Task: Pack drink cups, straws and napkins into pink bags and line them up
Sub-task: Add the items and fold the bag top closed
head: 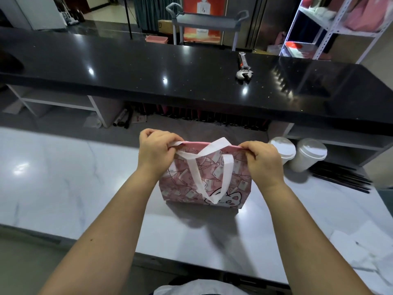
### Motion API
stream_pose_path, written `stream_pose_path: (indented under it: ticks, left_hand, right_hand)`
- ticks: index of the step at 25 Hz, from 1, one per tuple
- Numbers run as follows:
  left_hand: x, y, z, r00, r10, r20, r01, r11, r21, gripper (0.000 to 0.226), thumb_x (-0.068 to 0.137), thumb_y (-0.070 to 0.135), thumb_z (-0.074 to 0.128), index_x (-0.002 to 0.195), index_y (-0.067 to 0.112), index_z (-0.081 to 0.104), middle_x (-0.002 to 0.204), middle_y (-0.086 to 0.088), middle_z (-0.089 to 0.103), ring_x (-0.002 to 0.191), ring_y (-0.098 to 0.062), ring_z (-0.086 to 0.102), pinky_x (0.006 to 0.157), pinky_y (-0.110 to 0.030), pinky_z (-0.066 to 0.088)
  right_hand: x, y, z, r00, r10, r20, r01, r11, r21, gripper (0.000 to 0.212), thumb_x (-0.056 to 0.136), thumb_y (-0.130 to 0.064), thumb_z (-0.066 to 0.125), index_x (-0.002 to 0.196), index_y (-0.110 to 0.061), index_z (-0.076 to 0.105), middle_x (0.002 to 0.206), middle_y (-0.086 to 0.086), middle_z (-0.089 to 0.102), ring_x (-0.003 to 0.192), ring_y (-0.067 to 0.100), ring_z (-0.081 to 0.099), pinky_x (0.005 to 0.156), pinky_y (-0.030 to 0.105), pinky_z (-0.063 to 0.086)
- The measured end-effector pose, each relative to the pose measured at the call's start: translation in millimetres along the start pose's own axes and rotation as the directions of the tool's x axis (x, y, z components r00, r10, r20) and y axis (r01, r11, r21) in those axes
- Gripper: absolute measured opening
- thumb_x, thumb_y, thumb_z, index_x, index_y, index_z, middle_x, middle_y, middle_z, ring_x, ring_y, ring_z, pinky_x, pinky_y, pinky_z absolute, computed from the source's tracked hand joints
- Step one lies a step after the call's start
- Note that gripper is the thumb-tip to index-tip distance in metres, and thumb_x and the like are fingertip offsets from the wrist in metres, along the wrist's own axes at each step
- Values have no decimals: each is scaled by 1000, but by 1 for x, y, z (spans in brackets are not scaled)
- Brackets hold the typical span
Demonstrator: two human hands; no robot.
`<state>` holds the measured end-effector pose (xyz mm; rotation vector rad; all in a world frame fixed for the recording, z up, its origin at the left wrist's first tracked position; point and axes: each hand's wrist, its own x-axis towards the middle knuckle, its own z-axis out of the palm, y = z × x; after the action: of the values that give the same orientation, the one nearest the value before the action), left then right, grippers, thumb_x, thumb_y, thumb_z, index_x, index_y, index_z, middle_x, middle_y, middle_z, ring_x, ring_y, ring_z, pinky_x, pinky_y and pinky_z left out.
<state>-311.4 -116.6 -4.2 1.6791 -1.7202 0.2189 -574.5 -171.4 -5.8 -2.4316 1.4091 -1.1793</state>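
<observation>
A pink bag (pixel 204 182) stands upright on the pale marbled worktop (pixel 63 188), near its middle and straight in front of the person. Both hands hold its top edge: the left hand (pixel 157 150) pinches the left corner of the rim with curled fingers, and the right hand (pixel 263 160) grips the right corner in the same way. One white handle (pixel 227 171) hangs in a loop down the front face; a second arches up across the rim between the hands.

The bag's front is printed with small white tags and, low down, a cartoon animal face (pixel 221 199). The lettering on the tags is too small to read.

Just right of the bag, behind the right hand, two white lidded cups (pixel 310 154) stand side by side, unmarked on the sides that show. A bundle of black straws (pixel 340 177) lies flat on the worktop next to them. Near the right front corner lies a loose pile of white sheets, probably the napkins (pixel 361 245).

Beyond, on a raised black counter (pixel 127 60), a metal wrench (pixel 244 67) lies alone. An orange poster (pixel 204 18) showing a bottle hangs in the background, its text unreadable.
</observation>
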Motion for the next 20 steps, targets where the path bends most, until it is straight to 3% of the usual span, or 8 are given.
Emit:
stream_pose_path:
  ticks: [2,5,7,11,14,17,19,20]
  left_hand:
    - [1,-4,-1,1000,29,0,-29,998,-49,14,78,10,75,89,19,75,82,6,72,80,-15,63,91,-41,37]
    - [-8,-21,-10,998,9,59,6,966,-258,37,76,33,79,107,14,73,101,11,68,91,-1,58,93,-26,41]
    - [-12,-27,-14,997,-35,67,54,953,-300,35,74,23,81,107,13,72,101,11,66,93,0,57,88,-22,47]
    - [4,-14,-8,999,12,-43,-21,980,-198,20,70,-9,71,83,6,74,78,-3,71,75,-19,65,71,-29,51]
    - [8,-9,6,990,-135,-46,116,952,-284,22,73,-7,67,83,12,74,81,1,72,78,-17,66,75,-38,56]
    - [-14,-16,16,904,-417,100,402,743,-535,44,74,8,80,109,32,67,109,10,66,102,-4,61,89,-28,53]
    - [-40,-20,24,828,-525,198,511,560,-652,58,73,14,84,122,33,59,120,11,64,110,-2,58,88,-21,52]
    - [-54,-20,28,799,-549,246,549,501,-669,54,74,14,83,121,29,61,116,12,66,108,0,60,87,-20,53]
  right_hand:
    - [-3,7,-5,999,49,21,-50,998,41,23,83,6,60,96,-8,74,92,4,73,86,23,64,81,30,45]
    - [-9,13,-10,990,134,52,-138,986,96,25,86,4,57,102,-9,72,97,2,71,90,18,61,80,25,45]
    - [-9,15,-8,988,145,53,-149,986,77,25,87,3,55,101,-9,72,97,3,70,90,18,61,79,28,48]
    - [-1,17,-2,986,166,-12,-164,983,81,27,83,7,52,91,-10,72,88,3,70,82,22,60,71,27,45]
    - [0,27,3,973,224,-59,-211,962,174,28,85,5,54,98,-12,72,91,-1,70,87,20,64,77,28,49]
    - [-18,32,8,921,382,71,-364,782,507,43,88,-4,65,125,-24,61,114,-9,65,103,8,63,88,21,51]
    - [-42,37,14,866,483,126,-441,621,648,53,83,-11,73,130,-28,54,120,-8,63,108,4,62,91,20,51]
    - [-55,39,17,836,523,166,-484,558,674,52,82,-12,74,128,-27,54,120,-4,64,109,8,62,93,25,51]
